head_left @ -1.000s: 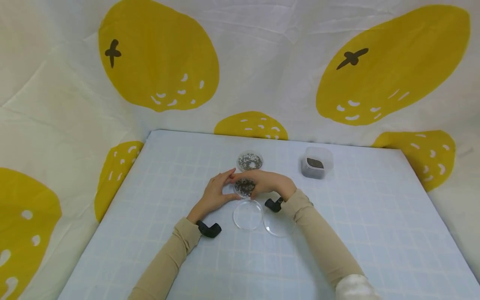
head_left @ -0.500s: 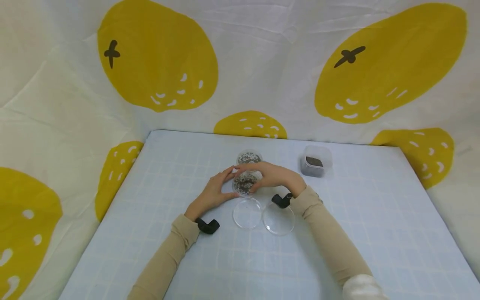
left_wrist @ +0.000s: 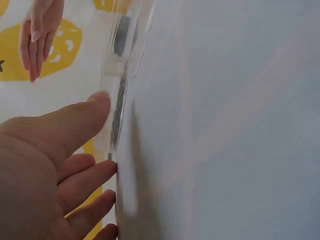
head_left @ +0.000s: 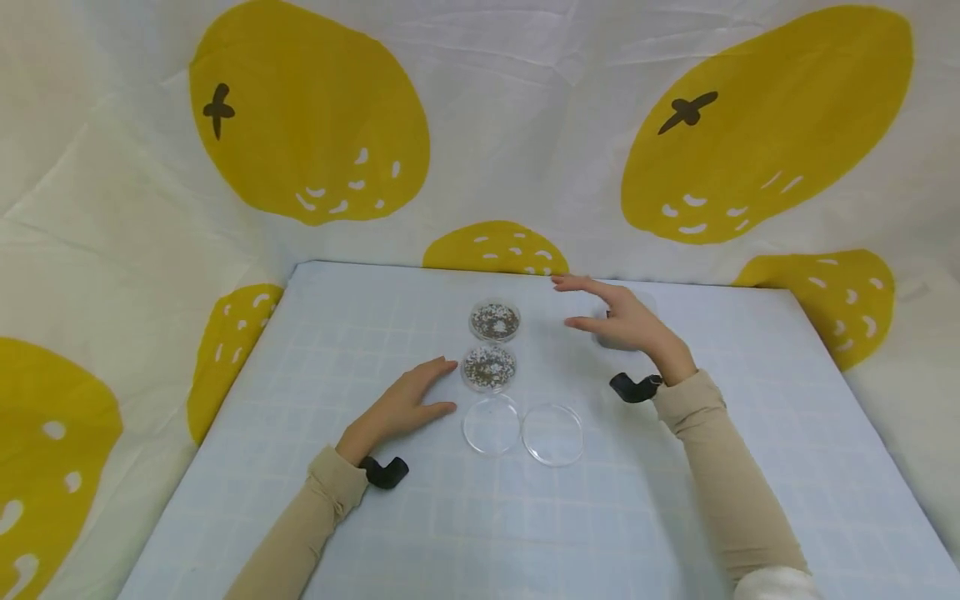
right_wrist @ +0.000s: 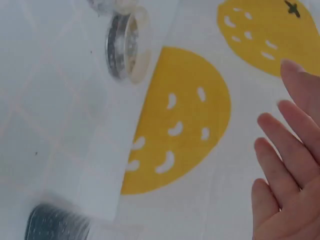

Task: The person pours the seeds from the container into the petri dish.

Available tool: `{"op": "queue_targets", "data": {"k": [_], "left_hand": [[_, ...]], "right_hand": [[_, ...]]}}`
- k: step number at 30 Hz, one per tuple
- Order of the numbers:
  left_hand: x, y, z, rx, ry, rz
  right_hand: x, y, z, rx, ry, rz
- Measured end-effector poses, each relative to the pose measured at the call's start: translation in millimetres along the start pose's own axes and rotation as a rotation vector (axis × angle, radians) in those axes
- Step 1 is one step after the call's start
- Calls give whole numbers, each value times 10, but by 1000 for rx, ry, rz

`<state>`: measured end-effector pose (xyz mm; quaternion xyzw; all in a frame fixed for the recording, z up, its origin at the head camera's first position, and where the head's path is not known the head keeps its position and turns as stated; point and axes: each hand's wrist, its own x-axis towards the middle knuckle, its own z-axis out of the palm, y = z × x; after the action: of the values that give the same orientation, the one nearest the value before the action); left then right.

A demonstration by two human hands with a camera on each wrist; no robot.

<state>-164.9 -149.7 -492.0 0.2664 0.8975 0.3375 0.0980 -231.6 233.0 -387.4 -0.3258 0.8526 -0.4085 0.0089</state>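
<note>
Two round clear petri dishes, the far dish (head_left: 495, 321) and the near dish (head_left: 488, 367), stand one behind the other and hold dark soil-like grains with white specks. My left hand (head_left: 397, 404) is just left of the near dish, thumb and fingers spread and holding nothing. Edge-on in the left wrist view, the near dish (left_wrist: 118, 112) lies beyond the fingertips; whether they touch it, I cannot tell. Raised over the right side of the table, my right hand (head_left: 626, 317) is spread and holds nothing. It partly hides a clear plastic tub (head_left: 617, 342) with dark contents.
Closest to me, a clear round dish or lid (head_left: 491, 425) and another like it (head_left: 552, 435) lie side by side. A pale checked cloth (head_left: 420, 533) covers the table. Behind it hangs a white curtain (head_left: 510, 125) with yellow fruit prints.
My right hand has left the near dish and moved right and up, toward the tub. My left hand has drawn back slightly left. The near dish stays in place, now fully visible.
</note>
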Motion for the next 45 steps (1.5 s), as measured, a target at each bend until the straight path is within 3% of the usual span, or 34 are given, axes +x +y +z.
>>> {"op": "queue_targets", "data": {"k": [2, 5, 13, 17, 20, 26, 37, 45], "left_hand": [[-80, 18, 34, -13, -9, -20], [-185, 69, 87, -51, -21, -41], [-313, 208, 260, -191, 25, -30], [-268, 218, 402, -196, 107, 13], [-191, 224, 489, -133, 175, 75], [-37, 241, 565, 1, 256, 164], [-2, 195, 587, 62, 213, 192], [-18, 195, 564, 59, 227, 216]], "right_hand": [[-96, 92, -99, 32, 97, 5], [-253, 224, -207, 168, 246, 38], [-616, 544, -151, 747, 581, 256], [-720, 672, 1, 1025, 674, 316], [-787, 762, 113, 1143, 669, 349], [-835, 859, 266, 1103, 644, 366], [-838, 882, 401, 810, 649, 435], [-753, 639, 428, 711, 716, 485]]}}
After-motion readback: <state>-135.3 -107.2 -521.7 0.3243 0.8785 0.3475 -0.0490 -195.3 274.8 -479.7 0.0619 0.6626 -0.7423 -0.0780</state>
